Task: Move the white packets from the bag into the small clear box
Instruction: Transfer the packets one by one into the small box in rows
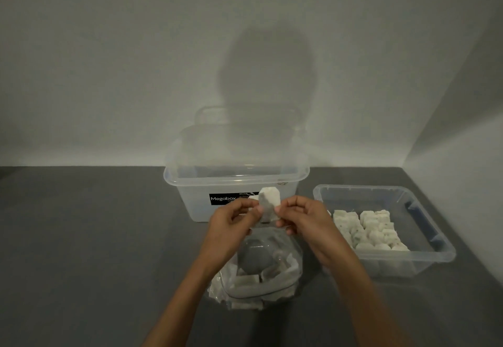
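Pinching white packet (269, 203), fingers (292, 204) hiding edges

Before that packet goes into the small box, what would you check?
1. Packet held: ok, left hand and right hand both pinch it.
2. Small box open on top: ok.
3. Room in it: ok, bare floor beside its packets.
4. Path from the hands to it: ok, nothing between.
5. Packet intact: cannot tell, too dim.
6. More left in bag: ok.
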`<state>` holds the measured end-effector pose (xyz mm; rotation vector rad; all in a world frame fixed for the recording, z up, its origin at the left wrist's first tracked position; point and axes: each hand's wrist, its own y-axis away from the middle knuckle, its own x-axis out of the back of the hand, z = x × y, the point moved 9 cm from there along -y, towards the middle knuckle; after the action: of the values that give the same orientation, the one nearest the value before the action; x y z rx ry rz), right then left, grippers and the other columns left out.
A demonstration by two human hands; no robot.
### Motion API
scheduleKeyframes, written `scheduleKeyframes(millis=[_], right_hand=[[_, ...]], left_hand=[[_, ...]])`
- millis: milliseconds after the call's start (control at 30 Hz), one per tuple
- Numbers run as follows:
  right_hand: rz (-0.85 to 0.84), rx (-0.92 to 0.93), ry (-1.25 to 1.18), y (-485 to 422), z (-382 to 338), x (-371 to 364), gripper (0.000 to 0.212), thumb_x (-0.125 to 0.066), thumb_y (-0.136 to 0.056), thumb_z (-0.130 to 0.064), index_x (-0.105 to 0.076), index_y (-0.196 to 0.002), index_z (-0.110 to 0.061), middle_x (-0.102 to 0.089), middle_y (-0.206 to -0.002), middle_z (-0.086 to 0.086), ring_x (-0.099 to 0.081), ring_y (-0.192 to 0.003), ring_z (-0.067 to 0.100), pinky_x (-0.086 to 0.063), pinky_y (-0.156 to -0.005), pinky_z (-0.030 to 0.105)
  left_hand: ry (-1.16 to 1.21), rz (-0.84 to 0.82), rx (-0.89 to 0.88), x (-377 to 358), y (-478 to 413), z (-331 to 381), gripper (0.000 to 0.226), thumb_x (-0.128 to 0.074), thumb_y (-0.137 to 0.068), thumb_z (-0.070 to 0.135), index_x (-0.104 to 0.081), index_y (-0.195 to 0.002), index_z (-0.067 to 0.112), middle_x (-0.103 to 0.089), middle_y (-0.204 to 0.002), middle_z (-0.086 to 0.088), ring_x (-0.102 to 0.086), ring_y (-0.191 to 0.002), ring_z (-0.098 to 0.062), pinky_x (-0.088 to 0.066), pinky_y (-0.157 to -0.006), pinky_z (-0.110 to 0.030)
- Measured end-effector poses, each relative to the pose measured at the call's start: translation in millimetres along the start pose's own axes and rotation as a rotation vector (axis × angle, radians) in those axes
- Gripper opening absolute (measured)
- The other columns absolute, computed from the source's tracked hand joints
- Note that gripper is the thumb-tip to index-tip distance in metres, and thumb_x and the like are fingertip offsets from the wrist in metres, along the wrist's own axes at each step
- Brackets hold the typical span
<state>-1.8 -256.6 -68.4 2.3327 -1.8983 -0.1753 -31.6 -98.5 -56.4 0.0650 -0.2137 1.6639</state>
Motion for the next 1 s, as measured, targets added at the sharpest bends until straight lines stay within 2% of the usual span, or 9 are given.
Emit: scheduleKeyframes(millis=[167, 333, 433, 500, 567, 633, 733, 833, 1000], right_hand=[[0.068, 0.095, 0.142, 6, -31, 28, 0.019, -0.072, -0.083, -0.017, -0.064, -0.1, -0.018, -0.069, -0.075, 0.001, -0.06, -0.058, 0.003, -0.043, -0.049, 0.017], [0.153, 0.215, 0.253, 14, -67, 76, 0.009, -0.071, -0.083, -0.009, -0.07, -0.081, -0.019, -0.062, -0.059, -0.01, -0.051, -0.049, -0.004, -0.038, -0.046, 0.009], [0.237, 0.174, 0.288, 17, -71, 123, 0.007, -0.071, -0.083, -0.009, -0.069, -0.08, -0.015, -0.061, -0.059, -0.005, -0.053, -0.051, 0.004, -0.04, -0.047, 0.014], [0.275, 0.123, 0.379, 14, -66, 154, 0.011, -0.07, -0.083, -0.006, -0.066, -0.078, -0.015, -0.061, -0.059, -0.002, -0.054, -0.05, 0.007, -0.04, -0.045, 0.015], [0.246, 0.042, 0.535, 5, -52, 175, 0.012, -0.068, -0.083, -0.005, -0.065, -0.079, -0.016, -0.061, -0.058, -0.001, -0.057, -0.05, 0.007, -0.042, -0.045, 0.016], [0.175, -0.045, 0.718, -8, -32, 186, 0.009, -0.066, -0.082, -0.005, -0.065, -0.082, -0.014, -0.063, -0.061, 0.0, -0.062, -0.056, 0.012, -0.048, -0.051, 0.023], [0.043, -0.19, 0.94, -23, 3, 190, 0.01, -0.061, -0.085, -0.004, -0.064, -0.088, -0.013, -0.068, -0.076, 0.005, -0.065, -0.062, 0.012, -0.052, -0.057, 0.024], [-0.081, -0.335, 1.047, -30, 35, 189, 0.018, -0.062, -0.086, -0.007, -0.063, -0.102, -0.014, -0.072, -0.093, 0.011, -0.067, -0.068, 0.013, -0.057, -0.069, 0.031], [-0.179, -0.442, 1.117, -34, 62, 183, 0.022, -0.067, -0.082, -0.006, -0.066, -0.104, -0.011, -0.073, -0.092, 0.009, -0.065, -0.069, 0.016, -0.05, -0.058, 0.023]], left_hand=[[-0.023, -0.058, -0.125, -32, -18, 28, 0.011, -0.066, -0.086, 0.011, -0.07, -0.093, 0.003, -0.067, -0.073, 0.002, -0.062, -0.065, -0.002, -0.049, -0.062, -0.015], [-0.076, -0.206, -0.185, -83, -36, 51, 0.013, -0.068, -0.086, 0.017, -0.073, -0.095, 0.009, -0.072, -0.079, -0.004, -0.066, -0.075, -0.013, -0.054, -0.071, -0.032], [-0.127, -0.251, -0.174, -111, -47, 56, 0.027, -0.069, -0.085, 0.015, -0.065, -0.111, 0.018, -0.069, -0.069, 0.009, -0.064, -0.068, -0.004, -0.053, -0.07, -0.023], [-0.198, -0.289, -0.131, -131, -57, 54, 0.048, -0.069, -0.083, 0.013, -0.05, -0.125, 0.025, -0.07, -0.08, 0.004, -0.066, -0.072, -0.01, -0.053, -0.071, -0.022], [-0.305, -0.353, -0.112, -154, -65, 49, 0.054, -0.067, -0.082, 0.012, -0.046, -0.13, 0.027, -0.064, -0.095, -0.003, -0.065, -0.082, -0.018, -0.055, -0.077, -0.027], [-0.419, -0.432, -0.129, -178, -70, 45, 0.043, -0.065, -0.08, 0.011, -0.057, -0.121, 0.021, -0.061, -0.098, -0.002, -0.062, -0.085, -0.02, -0.055, -0.08, -0.034], [-0.61, -0.59, -0.181, -216, -68, 37, 0.022, -0.063, -0.08, 0.011, -0.068, -0.101, 0.01, -0.066, -0.094, -0.004, -0.059, -0.079, -0.015, -0.049, -0.073, -0.028], [-0.862, -0.753, -0.237, -246, -61, 19, 0.019, -0.062, -0.085, 0.013, -0.066, -0.103, 0.01, -0.065, -0.103, -0.007, -0.059, -0.09, -0.018, -0.047, -0.077, -0.03], [-1.195, -0.909, -0.215, -264, -53, -12, 0.025, -0.064, -0.086, 0.011, -0.061, -0.111, 0.009, -0.062, -0.113, -0.01, -0.059, -0.099, -0.026, -0.049, -0.089, -0.035]])
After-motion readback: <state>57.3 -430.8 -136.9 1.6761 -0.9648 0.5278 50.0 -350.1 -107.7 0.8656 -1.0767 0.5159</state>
